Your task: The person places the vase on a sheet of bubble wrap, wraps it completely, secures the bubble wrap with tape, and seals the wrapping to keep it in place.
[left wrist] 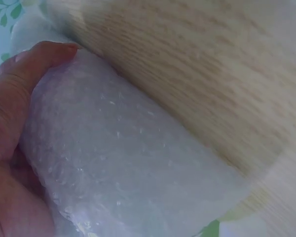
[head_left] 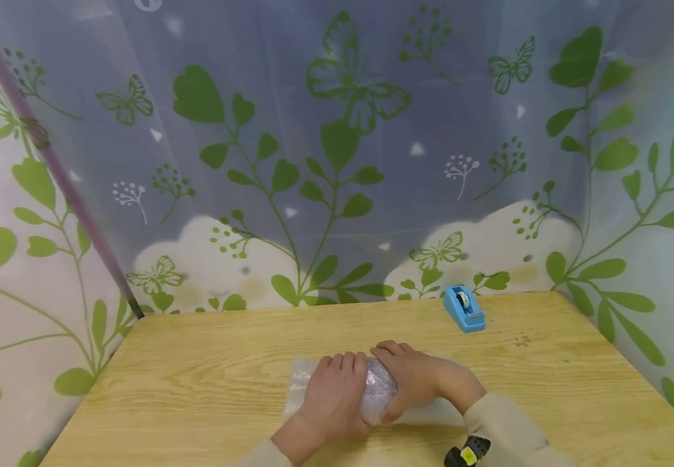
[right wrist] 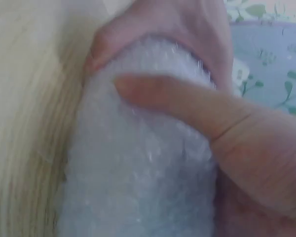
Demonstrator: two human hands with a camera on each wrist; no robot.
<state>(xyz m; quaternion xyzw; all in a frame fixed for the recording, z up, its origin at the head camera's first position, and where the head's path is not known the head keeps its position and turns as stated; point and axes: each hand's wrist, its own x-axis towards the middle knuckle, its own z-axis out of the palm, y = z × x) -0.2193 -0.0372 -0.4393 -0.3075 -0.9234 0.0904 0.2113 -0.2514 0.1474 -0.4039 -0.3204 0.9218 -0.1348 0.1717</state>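
Note:
A rolled bundle of clear bubble wrap (head_left: 377, 391) lies on the wooden table, and both hands are round it. My left hand (head_left: 335, 397) grips its left part, the fingers laid over the top; in the left wrist view the thumb presses on the bubbly surface (left wrist: 123, 143). From the other end my right hand (head_left: 417, 381) holds the bundle, with its thumb (right wrist: 158, 91) lying across the wrap in the right wrist view. Flatter pieces of the wrap (head_left: 300, 378) stick out to the left and right beneath the hands. Whatever is inside the roll is hidden.
A blue tape dispenser (head_left: 465, 309) with a roll of tape stands near the back right of the wooden table (head_left: 208, 363). Behind the table hangs a curtain (head_left: 337, 162) printed with green leaves and butterflies. A black band (head_left: 468, 452) circles the right wrist.

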